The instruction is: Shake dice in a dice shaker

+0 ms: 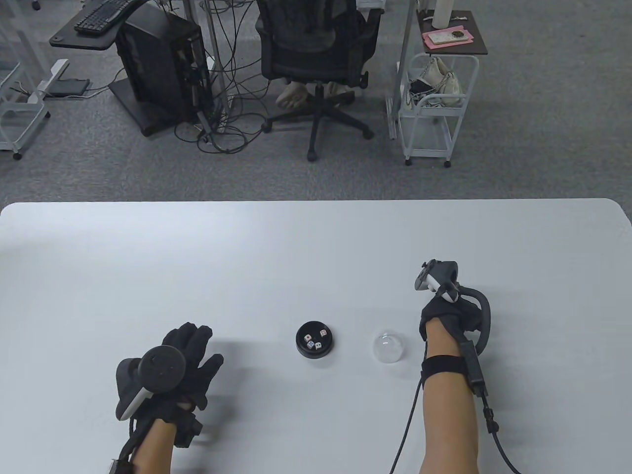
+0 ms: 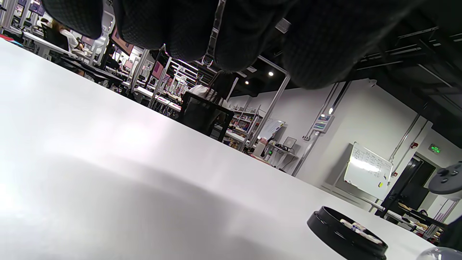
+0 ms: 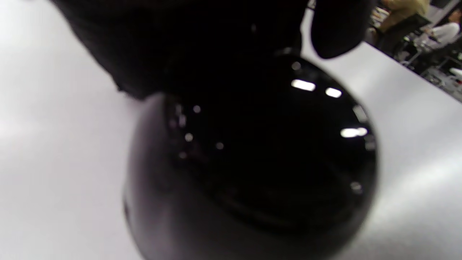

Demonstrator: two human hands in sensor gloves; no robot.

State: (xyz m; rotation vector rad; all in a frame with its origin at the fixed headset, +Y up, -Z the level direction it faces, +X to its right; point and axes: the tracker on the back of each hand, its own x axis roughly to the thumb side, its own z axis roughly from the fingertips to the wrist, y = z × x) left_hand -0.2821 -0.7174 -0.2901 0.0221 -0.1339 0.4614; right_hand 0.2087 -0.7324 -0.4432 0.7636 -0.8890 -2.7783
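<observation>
The black round shaker base (image 1: 315, 342) stands on the white table (image 1: 247, 256) near its front, with three dice (image 1: 315, 340) lying in it. The clear dome lid (image 1: 389, 348) stands apart on the table, just right of the base. My right hand (image 1: 447, 316) sits right of the dome with its fingers curled and holds nothing. The right wrist view shows the dome (image 3: 260, 162) very close and dark below a gloved fingertip (image 3: 335, 32). My left hand (image 1: 197, 348) lies flat and open, left of the base. The left wrist view shows the base (image 2: 335, 231) beyond the fingers (image 2: 231, 32).
The table's far edge is at mid-frame. Beyond it on the carpet are an office chair (image 1: 316, 64), a computer tower (image 1: 158, 64) with loose cables, and a white wire cart (image 1: 434, 108).
</observation>
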